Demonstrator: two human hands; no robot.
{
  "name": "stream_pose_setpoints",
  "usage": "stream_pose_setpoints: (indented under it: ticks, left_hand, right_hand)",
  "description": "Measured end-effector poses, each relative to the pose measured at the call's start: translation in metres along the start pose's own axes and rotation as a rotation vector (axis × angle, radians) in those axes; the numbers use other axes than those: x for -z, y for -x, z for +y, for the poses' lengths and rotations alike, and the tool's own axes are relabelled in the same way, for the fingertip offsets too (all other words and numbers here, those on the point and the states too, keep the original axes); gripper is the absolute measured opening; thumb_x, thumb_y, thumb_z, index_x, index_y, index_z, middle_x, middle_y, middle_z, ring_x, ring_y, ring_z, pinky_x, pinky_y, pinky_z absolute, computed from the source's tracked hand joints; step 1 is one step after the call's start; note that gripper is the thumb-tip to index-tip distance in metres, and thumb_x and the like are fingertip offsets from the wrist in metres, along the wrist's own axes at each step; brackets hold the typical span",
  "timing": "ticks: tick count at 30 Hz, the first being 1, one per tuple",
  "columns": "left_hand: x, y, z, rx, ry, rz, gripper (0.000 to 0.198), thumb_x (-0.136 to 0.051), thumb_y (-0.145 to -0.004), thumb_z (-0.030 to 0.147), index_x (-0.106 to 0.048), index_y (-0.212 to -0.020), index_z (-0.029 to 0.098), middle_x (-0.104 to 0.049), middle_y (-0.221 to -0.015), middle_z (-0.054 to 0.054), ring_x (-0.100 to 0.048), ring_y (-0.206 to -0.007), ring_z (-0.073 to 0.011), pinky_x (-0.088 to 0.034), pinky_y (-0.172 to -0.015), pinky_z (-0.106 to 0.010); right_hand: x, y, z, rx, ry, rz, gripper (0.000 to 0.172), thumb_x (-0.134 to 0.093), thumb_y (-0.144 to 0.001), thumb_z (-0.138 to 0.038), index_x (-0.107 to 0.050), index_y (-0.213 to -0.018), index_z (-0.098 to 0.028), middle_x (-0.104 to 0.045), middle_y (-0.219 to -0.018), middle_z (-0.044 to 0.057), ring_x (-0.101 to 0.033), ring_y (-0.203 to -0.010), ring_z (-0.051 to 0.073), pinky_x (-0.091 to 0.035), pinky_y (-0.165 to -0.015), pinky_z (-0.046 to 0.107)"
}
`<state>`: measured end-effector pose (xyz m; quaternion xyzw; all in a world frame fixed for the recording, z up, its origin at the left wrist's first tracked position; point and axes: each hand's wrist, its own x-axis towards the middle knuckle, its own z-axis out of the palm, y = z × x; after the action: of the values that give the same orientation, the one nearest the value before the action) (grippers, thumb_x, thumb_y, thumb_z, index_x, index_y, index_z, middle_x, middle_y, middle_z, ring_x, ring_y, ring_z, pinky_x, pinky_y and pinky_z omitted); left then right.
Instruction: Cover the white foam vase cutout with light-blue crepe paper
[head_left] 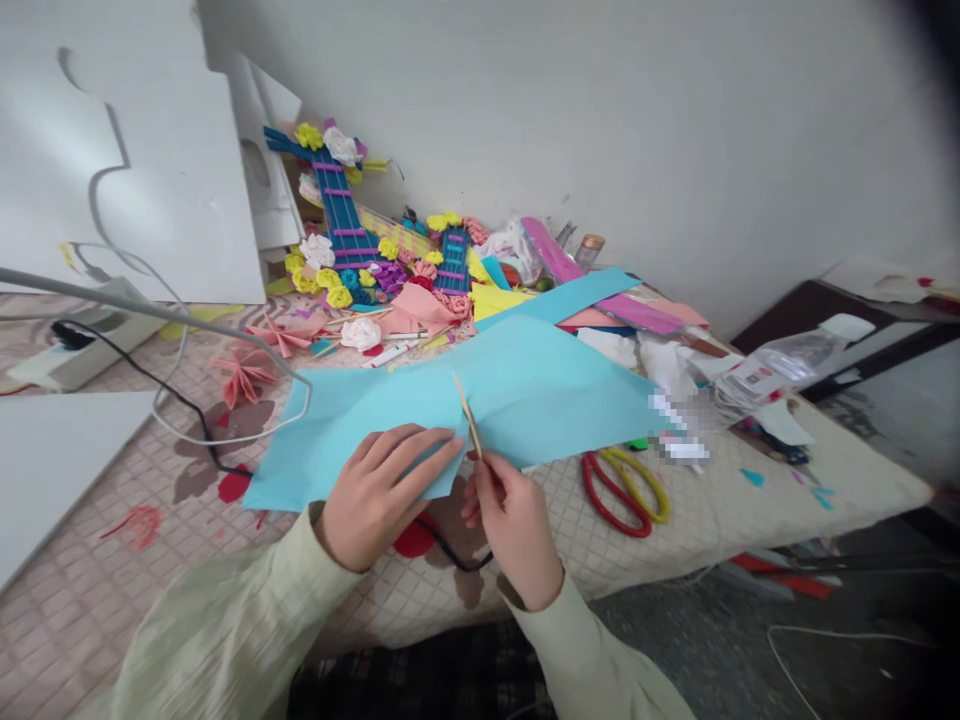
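A large sheet of light blue paper (540, 380) lies across the table in front of me. My left hand (390, 490) rests on its lower middle part, palm down, with the fingers stretched out. In my right hand (514, 520) is a pair of scissors (471, 415), its slim blades pointing up and away over the paper. A cut edge in the paper runs beside the blades. The scissor handles are mostly hidden by my right fingers.
Scissors with red and yellow handles (619, 490) lie right of the paper. Behind are paper flowers (319, 275) and blue strips. A plastic bottle (787, 365) lies right; a power strip (82, 345) and cables sit left. The table edge (675, 575) is near.
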<state>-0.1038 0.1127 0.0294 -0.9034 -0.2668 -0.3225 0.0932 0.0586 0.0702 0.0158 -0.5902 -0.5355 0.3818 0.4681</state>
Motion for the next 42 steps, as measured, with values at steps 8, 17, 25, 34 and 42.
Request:
stream_pose_setpoints:
  ticks: [8,17,25,34,42]
  left_hand:
    - [0.001,0.0,-0.002,0.007,-0.003,0.025,0.032,-0.037,-0.086,0.018,-0.05,-0.115,0.017,-0.053,-0.116,-0.011,-0.048,-0.1,-0.0254,-0.041,-0.079,-0.039]
    - [0.011,0.0,-0.005,0.042,0.041,0.058,0.037,-0.039,-0.082,0.012,-0.047,-0.118,0.017,-0.051,-0.117,-0.012,-0.045,-0.103,-0.0252,-0.041,-0.082,-0.041]
    - [0.013,0.002,-0.009,0.112,0.102,0.089,0.041,-0.041,-0.083,0.013,-0.042,-0.123,0.022,-0.05,-0.118,-0.011,-0.047,-0.103,-0.0234,-0.041,-0.082,-0.04]
    - [0.013,0.002,-0.01,0.111,0.109,0.099,0.039,-0.041,-0.085,0.016,-0.041,-0.124,0.02,-0.049,-0.119,-0.012,-0.046,-0.103,-0.0243,-0.04,-0.083,-0.041]
    - [0.015,0.002,-0.011,0.107,0.114,0.121,0.03,-0.04,-0.084,0.015,-0.049,-0.112,0.018,-0.048,-0.118,-0.013,-0.046,-0.102,-0.0243,-0.041,-0.081,-0.04]
  right_hand:
    - [0.003,0.01,-0.007,-0.041,-0.126,0.056,0.026,-0.04,-0.085,-0.039,-0.055,-0.089,-0.019,-0.051,-0.061,-0.002,-0.054,-0.044,0.01,-0.046,-0.038,0.02]
    - [-0.009,0.004,-0.004,0.033,-0.044,0.032,0.026,-0.036,-0.087,-0.035,-0.055,-0.091,-0.018,-0.05,-0.057,-0.002,-0.051,-0.041,0.01,-0.042,-0.039,0.021]
    - [-0.014,-0.003,0.0,0.244,0.266,0.096,0.029,-0.034,-0.087,-0.024,-0.06,-0.094,-0.015,-0.055,-0.058,0.003,-0.052,-0.054,0.015,-0.041,-0.055,0.026]
    - [-0.007,0.002,-0.007,0.28,0.214,0.156,0.026,-0.035,-0.087,-0.024,-0.053,-0.069,-0.018,-0.049,-0.054,0.0,-0.049,-0.052,0.013,-0.038,-0.055,0.026]
    - [-0.009,-0.003,-0.006,0.341,0.274,0.135,0.026,-0.037,-0.083,-0.015,-0.044,-0.058,-0.019,-0.047,-0.052,0.0,-0.045,-0.051,0.013,-0.032,-0.052,0.026]
